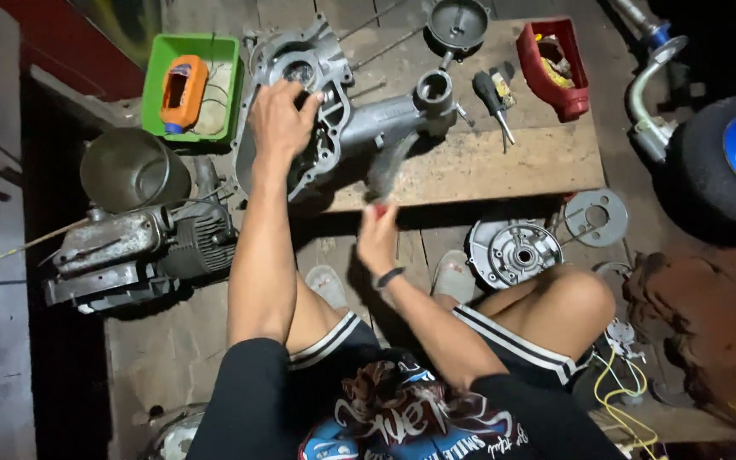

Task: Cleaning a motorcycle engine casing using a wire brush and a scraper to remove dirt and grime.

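Your left hand [281, 119] lies spread, palm down, on the grey engine casing [334, 119], fingers draped over its rim near the round bearing hole; that looks like a steadying hold, so the casting cannot slide on the wooden board [504, 162] beneath it. Your right hand [376, 238] is closed around a red-handled tool [389, 170] whose head is blurred, so you cannot tell what kind it is; it sits at the board's near edge, just short of the casing's narrow neck.

The board serves as a low counter on the floor, keeping the one casing raised and level between your knees. On it with the casing are one black-handled screwdriver [491, 98], one round metal cover [457, 21] and one red tray [554, 66] of small parts, all within arm's reach. Off the board you have one green tray [157, 60] holding an orange part [183, 92], one metal bowl [129, 169], one finned engine block [142, 247], one round plate [514, 253] and one flat ring gasket [596, 216].
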